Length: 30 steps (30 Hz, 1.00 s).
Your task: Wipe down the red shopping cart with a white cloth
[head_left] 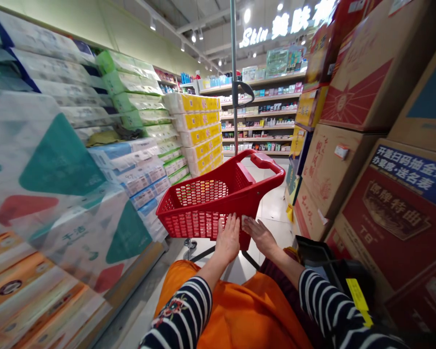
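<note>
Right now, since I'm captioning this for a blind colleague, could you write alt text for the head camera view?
A person's left hand and right hand rest on a red plastic shopping cart in a store aisle. Wrapped tissue packs are stacked on the left, cardboard cartons on the right, and product shelves stand ahead.

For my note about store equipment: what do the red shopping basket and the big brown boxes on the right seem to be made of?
The red shopping basket looks like moulded plastic, slightly glossy, with uniform colour and mesh walls. The big brown boxes look like printed cardboard, matte, with folded edges; corrugation cannot be seen.
</note>
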### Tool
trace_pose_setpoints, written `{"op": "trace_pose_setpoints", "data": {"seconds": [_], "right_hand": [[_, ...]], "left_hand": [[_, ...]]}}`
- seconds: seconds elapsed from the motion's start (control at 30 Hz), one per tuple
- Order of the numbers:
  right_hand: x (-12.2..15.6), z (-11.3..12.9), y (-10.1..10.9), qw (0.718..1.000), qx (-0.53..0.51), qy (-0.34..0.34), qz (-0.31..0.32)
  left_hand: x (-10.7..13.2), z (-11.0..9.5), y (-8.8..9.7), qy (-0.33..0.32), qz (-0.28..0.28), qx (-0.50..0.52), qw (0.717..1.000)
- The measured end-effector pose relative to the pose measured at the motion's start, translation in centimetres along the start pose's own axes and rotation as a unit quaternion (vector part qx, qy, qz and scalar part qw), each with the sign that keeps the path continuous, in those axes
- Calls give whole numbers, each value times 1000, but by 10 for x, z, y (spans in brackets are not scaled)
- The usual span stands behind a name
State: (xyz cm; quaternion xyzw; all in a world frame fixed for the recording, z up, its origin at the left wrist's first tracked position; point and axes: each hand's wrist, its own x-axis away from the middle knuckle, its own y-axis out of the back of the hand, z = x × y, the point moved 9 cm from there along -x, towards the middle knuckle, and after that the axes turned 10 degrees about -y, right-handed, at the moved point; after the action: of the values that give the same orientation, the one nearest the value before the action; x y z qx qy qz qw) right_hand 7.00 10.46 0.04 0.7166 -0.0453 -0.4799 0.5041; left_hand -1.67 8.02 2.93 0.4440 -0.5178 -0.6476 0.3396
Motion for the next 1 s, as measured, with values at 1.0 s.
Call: {"op": "trace_pose_setpoints", "data": {"seconds": [1.0], "right_hand": [[-99, 44, 13, 996, -34, 28, -74]], "left_hand": [[34, 89, 5, 149, 5, -53, 987]]}}
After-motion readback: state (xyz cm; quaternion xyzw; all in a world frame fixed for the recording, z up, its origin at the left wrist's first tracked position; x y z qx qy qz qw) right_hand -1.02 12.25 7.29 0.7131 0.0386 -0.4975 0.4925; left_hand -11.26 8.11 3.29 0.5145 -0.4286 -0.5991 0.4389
